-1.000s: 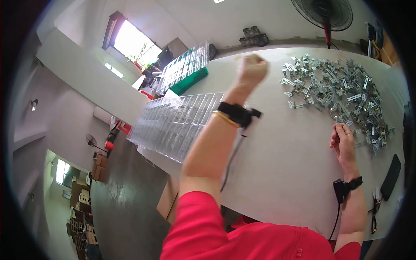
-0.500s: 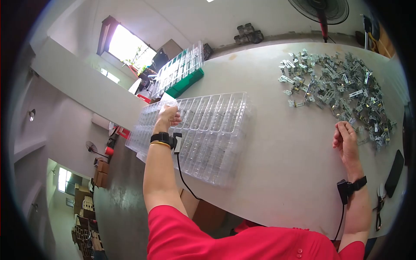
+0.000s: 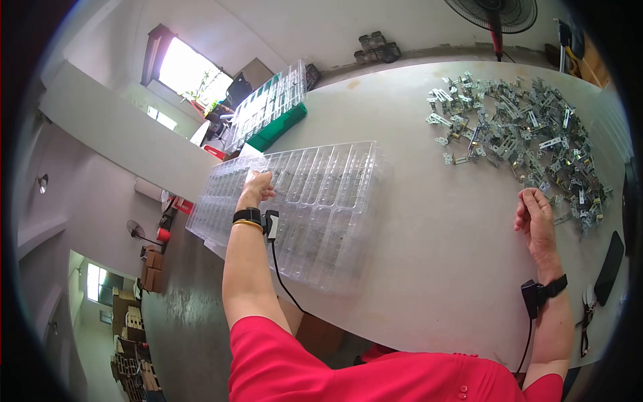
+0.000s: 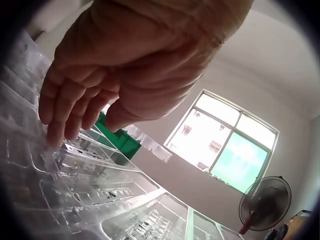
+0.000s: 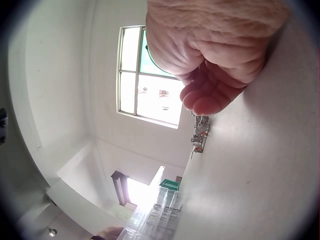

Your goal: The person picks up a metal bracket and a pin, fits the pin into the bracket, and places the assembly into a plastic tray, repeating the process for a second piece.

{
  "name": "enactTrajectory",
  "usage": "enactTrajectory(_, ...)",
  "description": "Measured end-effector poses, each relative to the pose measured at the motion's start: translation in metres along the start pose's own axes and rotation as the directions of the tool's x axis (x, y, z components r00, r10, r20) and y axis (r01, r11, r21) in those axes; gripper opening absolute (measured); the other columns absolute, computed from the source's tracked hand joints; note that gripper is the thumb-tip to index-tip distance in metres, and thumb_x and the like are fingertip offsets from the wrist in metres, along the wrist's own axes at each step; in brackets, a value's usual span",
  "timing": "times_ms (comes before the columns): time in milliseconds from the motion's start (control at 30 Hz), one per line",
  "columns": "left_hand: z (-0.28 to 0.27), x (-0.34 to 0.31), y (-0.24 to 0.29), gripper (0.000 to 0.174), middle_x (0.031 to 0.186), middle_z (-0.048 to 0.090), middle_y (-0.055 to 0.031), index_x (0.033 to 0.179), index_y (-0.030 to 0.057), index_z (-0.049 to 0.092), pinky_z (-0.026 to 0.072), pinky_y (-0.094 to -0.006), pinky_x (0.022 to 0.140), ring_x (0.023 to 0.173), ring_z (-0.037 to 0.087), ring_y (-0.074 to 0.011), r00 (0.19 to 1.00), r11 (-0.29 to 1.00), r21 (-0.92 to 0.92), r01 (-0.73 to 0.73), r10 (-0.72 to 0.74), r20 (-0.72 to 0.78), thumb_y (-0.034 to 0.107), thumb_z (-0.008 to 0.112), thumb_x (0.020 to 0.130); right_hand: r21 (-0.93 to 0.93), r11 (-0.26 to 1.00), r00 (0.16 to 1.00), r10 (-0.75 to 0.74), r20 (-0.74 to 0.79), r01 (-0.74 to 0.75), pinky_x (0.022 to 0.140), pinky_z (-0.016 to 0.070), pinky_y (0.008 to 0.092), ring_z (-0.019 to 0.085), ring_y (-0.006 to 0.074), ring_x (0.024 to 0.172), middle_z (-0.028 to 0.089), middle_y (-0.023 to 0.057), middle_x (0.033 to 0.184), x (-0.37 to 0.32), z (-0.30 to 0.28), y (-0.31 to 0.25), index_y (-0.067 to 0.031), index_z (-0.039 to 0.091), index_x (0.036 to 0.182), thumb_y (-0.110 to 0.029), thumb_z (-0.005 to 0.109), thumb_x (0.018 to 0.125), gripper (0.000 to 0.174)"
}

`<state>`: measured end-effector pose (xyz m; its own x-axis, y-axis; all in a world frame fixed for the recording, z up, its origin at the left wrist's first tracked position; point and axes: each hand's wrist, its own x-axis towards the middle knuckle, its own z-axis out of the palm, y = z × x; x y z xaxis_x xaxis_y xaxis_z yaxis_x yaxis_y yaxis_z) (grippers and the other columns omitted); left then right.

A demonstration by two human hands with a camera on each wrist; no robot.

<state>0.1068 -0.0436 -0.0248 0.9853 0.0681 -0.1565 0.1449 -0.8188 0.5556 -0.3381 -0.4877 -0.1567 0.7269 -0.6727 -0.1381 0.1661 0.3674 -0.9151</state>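
Observation:
My left hand [image 3: 256,186] is over a stack of clear plastic compartment trays [image 3: 358,191], with its fingers bent down into one compartment. In the left wrist view, its fingers [image 4: 55,115] reach right beside a flat metal piece [image 4: 82,152] lying in that compartment; the thumb stands a little apart from them. Metal parts also lie in the neighbouring compartments. My right hand [image 3: 534,214] rests loosely curled on the white table [image 3: 429,268], beside the near edge of a heap of small metal brackets [image 3: 529,134]. Nothing shows between its fingers.
A green bin [image 3: 278,127] with clear trays [image 3: 268,100] on top stands beyond the tray stack. At the right edge lie a black flat object [image 3: 608,268] and a pair of pliers [image 3: 588,311]. A fan [image 3: 494,13] stands behind the table.
My left hand has swung left from above the table, where it was a raised fist, down to the tray stack, its fingers now loosened. The right hand stays beside the heap.

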Motion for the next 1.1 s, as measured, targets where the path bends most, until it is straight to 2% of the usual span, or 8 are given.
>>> enactTrajectory(367, 0.008, -0.001, 0.015, 0.031, 0.086, 0.069, -0.0137, 0.104, -0.0034, 0.06, 0.0575, -0.0383, 0.064, 0.073, 0.072, -0.0265, 0.999, 0.994, 0.101, 0.037, -0.039, 0.013, 0.023, 0.058, 0.088, 0.001, 1.0, 1.0, 0.011, 0.007, -0.011, 0.046, 0.0461, 0.0206, 0.054, 0.0048, 0.054, 0.056, -0.0038, 0.07, -0.001, 0.001, -0.002, -0.0109, 0.057, 0.097, -0.026, 0.054, 0.103, 0.016)
enactTrajectory(533, 0.016, 0.035, 0.043, 0.04, 0.098, 0.069, -0.0303, 0.103, -0.0118, 0.067, 0.0549, -0.0393, 0.084, 0.09, 0.072, -0.0379, 0.971, 0.841, 0.488, -0.232, 0.226, 0.072, 0.019, 0.06, 0.077, 0.003, 1.0, 1.0, -0.005, 0.024, 0.005, 0.046, 0.0461, 0.0211, 0.054, 0.0051, 0.054, 0.056, -0.0035, 0.07, 0.0, 0.0, -0.001, -0.0104, 0.057, 0.097, -0.026, 0.054, 0.103, 0.016)
enactTrajectory(600, 0.036, 0.001, 0.086, 0.039, 0.1, 0.067, -0.0332, 0.09, -0.0116, 0.069, 0.0529, -0.043, 0.088, 0.101, 0.067, -0.0427, 0.911, 0.854, 0.392, -0.342, 0.403, -0.084, 0.023, 0.062, 0.074, 0.003, 1.0, 1.0, -0.008, 0.029, 0.008, 0.046, 0.0462, 0.0214, 0.054, 0.0052, 0.054, 0.056, -0.0033, 0.07, 0.001, 0.0, 0.0, -0.0102, 0.057, 0.097, -0.025, 0.054, 0.102, 0.016)
enactTrajectory(700, 0.059, -0.06, 0.165, 0.036, 0.1, 0.069, -0.0264, 0.098, -0.0021, 0.072, 0.0527, -0.0436, 0.086, 0.098, 0.067, -0.043, 0.785, 0.729, 0.315, -0.607, 0.611, 0.099, 0.025, 0.061, 0.076, 0.017, 1.0, 0.999, -0.016, 0.04, 0.015, 0.046, 0.0463, 0.0217, 0.054, 0.0053, 0.054, 0.056, -0.0032, 0.07, 0.002, -0.002, 0.001, -0.0101, 0.057, 0.098, -0.025, 0.054, 0.102, 0.016)
enactTrajectory(733, 0.073, -0.071, 0.182, 0.036, 0.069, 0.065, -0.016, 0.079, -0.0076, 0.067, 0.0484, -0.0353, 0.058, 0.062, 0.062, -0.0234, 0.653, 0.613, 0.276, -0.74, 0.753, 0.078, 0.028, 0.064, 0.075, 0.018, 1.0, 0.999, -0.011, 0.035, 0.01, 0.047, 0.0464, 0.0216, 0.054, 0.0054, 0.054, 0.056, -0.0032, 0.07, 0.002, -0.002, 0.002, -0.0102, 0.057, 0.098, -0.025, 0.054, 0.102, 0.016)
enactTrajectory(767, 0.087, -0.085, 0.208, 0.038, 0.073, 0.067, -0.0188, 0.078, -0.0071, 0.067, 0.0508, -0.0388, 0.064, 0.067, 0.065, -0.0288, 0.6, 0.549, 0.297, -0.782, 0.792, 0.116, 0.031, 0.064, 0.076, 0.021, 1.0, 1.0, -0.004, 0.031, 0.004, 0.047, 0.0464, 0.0216, 0.054, 0.0054, 0.054, 0.056, -0.0033, 0.07, 0.003, -0.002, 0.002, -0.0104, 0.057, 0.098, -0.025, 0.054, 0.102, 0.016)
enactTrajectory(867, 0.126, -0.172, 0.276, 0.043, 0.101, 0.068, -0.0288, 0.097, -0.0062, 0.069, 0.0532, -0.0417, 0.089, 0.099, 0.066, -0.0389, 0.513, 0.467, 0.271, -0.842, 0.848, 0.132, 0.032, 0.063, 0.078, 0.024, 1.0, 1.0, -0.009, 0.016, 0.008, 0.047, 0.0464, 0.0215, 0.054, 0.0055, 0.054, 0.056, -0.0033, 0.07, 0.002, -0.002, 0.003, -0.0105, 0.058, 0.097, -0.025, 0.055, 0.102, 0.015)
enactTrajectory(1100, 0.227, -0.317, 0.31, 0.025, 0.075, 0.067, -0.0259, 0.081, -0.0038, 0.07, 0.0546, -0.0396, 0.072, 0.074, 0.069, -0.0368, 0.268, 0.25, -0.43, -0.868, 0.963, 0.019, 0.018, 0.059, 0.077, 0.046, 0.999, 1.0, -0.015, 0.012, 0.015, 0.047, 0.046, 0.0218, 0.054, 0.0058, 0.054, 0.056, -0.0031, 0.07, 0.003, -0.002, 0.003, -0.0108, 0.058, 0.097, -0.024, 0.055, 0.102, 0.014)
